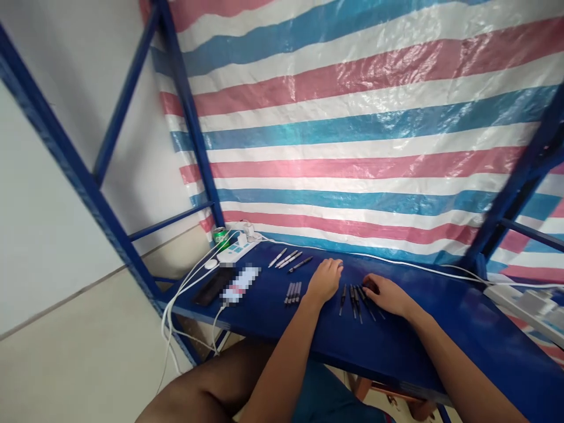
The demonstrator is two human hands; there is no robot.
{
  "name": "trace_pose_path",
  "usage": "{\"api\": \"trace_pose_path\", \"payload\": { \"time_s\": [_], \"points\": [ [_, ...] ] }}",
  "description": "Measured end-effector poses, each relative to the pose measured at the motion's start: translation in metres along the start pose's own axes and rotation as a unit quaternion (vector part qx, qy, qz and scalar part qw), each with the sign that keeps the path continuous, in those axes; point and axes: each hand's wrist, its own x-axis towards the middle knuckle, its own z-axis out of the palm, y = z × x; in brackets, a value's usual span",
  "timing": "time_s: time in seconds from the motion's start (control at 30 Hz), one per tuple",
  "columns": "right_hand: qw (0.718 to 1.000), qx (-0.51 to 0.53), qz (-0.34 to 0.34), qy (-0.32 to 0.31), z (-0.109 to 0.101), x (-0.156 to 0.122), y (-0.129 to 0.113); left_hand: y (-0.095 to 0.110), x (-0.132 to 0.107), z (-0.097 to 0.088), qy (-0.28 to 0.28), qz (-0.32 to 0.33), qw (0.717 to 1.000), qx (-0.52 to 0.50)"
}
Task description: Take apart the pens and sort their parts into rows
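My left hand rests on the blue tabletop with its fingers curled together; whatever may be under them is hidden. To its right, my right hand bends its thumb and fingers over the end of a row of dark pen parts with thin tips pointing towards me. The thumb and fingertips close on the rightmost dark pen part, partly covered by the hand. Left of my left forearm lie several clear pen barrels side by side. Farther back are white pens and one black pen.
On the left of the desk lie a lit phone and a dark flat object. Behind them are a white power strip, cables and a green can. Another power strip sits right. Blue posts frame the desk.
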Motion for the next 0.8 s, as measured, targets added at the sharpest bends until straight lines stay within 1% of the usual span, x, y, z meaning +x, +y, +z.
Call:
{"api": "trace_pose_path", "payload": {
  "time_s": [0.07, 0.17, 0.23, 0.3, 0.4, 0.5, 0.63, 0.8],
  "points": [
    [1.0, -0.015, 0.001, -0.003, 0.005, 0.001, 0.002, 0.002, -0.003, -0.001, -0.002, -0.002, 1.0, 0.023],
    [0.999, -0.033, 0.001, 0.021, 0.01, 0.003, 0.002, 0.003, -0.007, -0.002, -0.003, -0.007, 0.999, 0.044],
    [0.998, -0.043, -0.002, 0.038, 0.011, 0.003, -0.001, 0.004, -0.01, -0.002, -0.005, -0.004, 0.999, 0.049],
    [0.998, -0.051, -0.005, 0.042, 0.01, 0.0, -0.008, 0.005, -0.011, -0.003, -0.005, 0.0, 0.999, 0.05],
    [0.998, -0.056, -0.012, 0.034, 0.006, -0.003, -0.017, 0.006, -0.01, -0.003, -0.001, 0.003, 0.999, 0.049],
    [0.999, -0.04, -0.015, 0.027, 0.002, -0.005, -0.021, 0.004, -0.008, -0.002, 0.004, 0.002, 0.999, 0.048],
    [1.0, -0.01, -0.012, 0.02, -0.002, -0.005, -0.017, 0.002, -0.007, -0.003, 0.01, -0.004, 0.999, 0.049],
    [0.998, 0.047, -0.016, -0.023, -0.01, -0.01, -0.009, 0.001, -0.01, -0.006, 0.008, -0.003, 0.998, 0.064]
  ]
}}
